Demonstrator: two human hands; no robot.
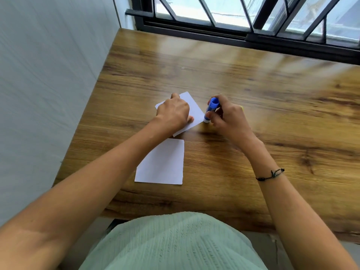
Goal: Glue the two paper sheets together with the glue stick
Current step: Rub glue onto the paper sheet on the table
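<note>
Two white paper sheets lie on the wooden table: the far sheet pinned flat under the left hand, the near sheet untouched. Right hand fingers curl around the blue glue stick, upright, its base touching the far sheet's right edge.

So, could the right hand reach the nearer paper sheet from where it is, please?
Probably yes: the nearer sheet lies uncovered with bare table between, but the right hand holds the glue stick.

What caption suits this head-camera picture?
Left hand steadies one paper sheet; right hand holds the glue stick beside it.
</note>
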